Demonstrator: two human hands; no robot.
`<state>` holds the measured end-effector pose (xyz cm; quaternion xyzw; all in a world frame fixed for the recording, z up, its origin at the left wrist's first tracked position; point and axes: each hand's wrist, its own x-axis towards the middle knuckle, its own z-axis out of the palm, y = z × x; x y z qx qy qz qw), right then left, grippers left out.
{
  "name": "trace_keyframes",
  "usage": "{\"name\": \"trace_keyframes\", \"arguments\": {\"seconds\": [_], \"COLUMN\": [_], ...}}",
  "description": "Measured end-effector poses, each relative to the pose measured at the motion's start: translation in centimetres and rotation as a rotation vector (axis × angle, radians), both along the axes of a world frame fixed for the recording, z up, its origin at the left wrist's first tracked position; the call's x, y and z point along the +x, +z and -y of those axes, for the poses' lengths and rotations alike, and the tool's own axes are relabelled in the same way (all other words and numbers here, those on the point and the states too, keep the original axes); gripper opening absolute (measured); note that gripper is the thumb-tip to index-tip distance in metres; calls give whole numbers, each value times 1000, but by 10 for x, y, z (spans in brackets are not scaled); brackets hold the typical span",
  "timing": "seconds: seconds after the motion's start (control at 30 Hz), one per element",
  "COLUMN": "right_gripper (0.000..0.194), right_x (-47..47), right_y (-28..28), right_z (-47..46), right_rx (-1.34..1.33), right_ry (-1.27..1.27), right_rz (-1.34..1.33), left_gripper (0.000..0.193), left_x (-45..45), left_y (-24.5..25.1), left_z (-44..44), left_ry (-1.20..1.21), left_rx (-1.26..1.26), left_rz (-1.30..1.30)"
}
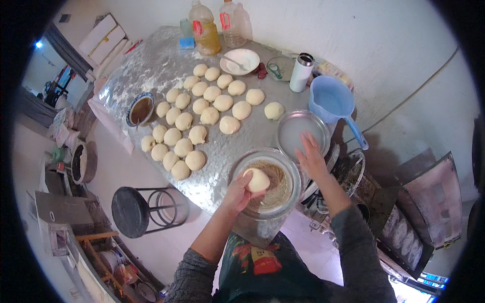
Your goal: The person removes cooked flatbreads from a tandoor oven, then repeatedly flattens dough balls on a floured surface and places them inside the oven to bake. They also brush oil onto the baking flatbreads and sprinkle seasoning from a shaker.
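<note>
My left hand grips a smooth, pale dough ball over a wide metal basin. A brown, grainy mixture lies inside the basin, partly hidden by the hand and ball. Just beyond it stands a shallow round metal pan with a cloudy whitish content. My right hand is over this pan's near side, fingers apart and holding nothing; whether the fingertips touch the content I cannot tell. Several more dough balls rest in loose rows on the floured table, and a single dough ball sits near the pan.
Past the pan stand a blue long-handled dipper and a white tumbler. A white bowl holds a spoon, and a patterned bowl has brown liquid. Oil jug at the back; black stool by the left edge.
</note>
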<state>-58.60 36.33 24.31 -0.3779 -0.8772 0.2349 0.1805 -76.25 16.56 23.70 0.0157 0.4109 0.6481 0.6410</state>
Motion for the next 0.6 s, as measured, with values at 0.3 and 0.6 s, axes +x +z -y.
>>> {"name": "trace_keyframes", "arguments": {"seconds": [0.3, 0.6], "right_gripper": [70, 61], "right_x": [-29, -47], "right_y": [-31, -26], "right_z": [-41, 104], "right_rx": [-36, 202], "right_ry": [90, 379], "right_rz": [514, -249], "left_gripper": [68, 37], "left_x": [62, 19], "left_y": [-15, -3], "left_z": [15, 13], "left_ry": [-438, -26], "left_rx": [-51, -73], "left_rz": [-1950, -622]}}
